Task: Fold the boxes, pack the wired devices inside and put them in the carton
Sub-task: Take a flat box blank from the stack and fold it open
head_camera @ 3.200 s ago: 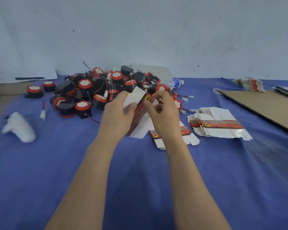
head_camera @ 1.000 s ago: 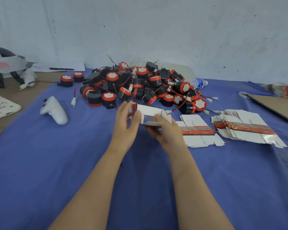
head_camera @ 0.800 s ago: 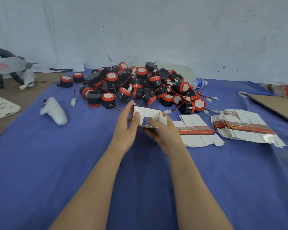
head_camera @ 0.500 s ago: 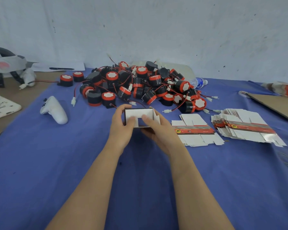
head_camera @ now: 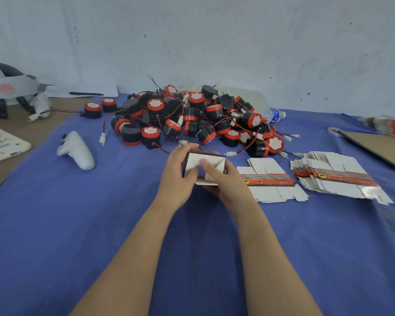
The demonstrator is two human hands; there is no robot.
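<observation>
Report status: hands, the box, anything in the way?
Both gripping: left hand, right hand on the box, right thumb pressing a flap in. Box half folded, no device in it yet. Nothing blocking; device pile just behind, flat boxes to the right.

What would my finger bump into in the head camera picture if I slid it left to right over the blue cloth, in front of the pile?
First the white controller → half-folded box → single flat box blank → stack of flat box blanks → brown cardboard sheet.
</observation>
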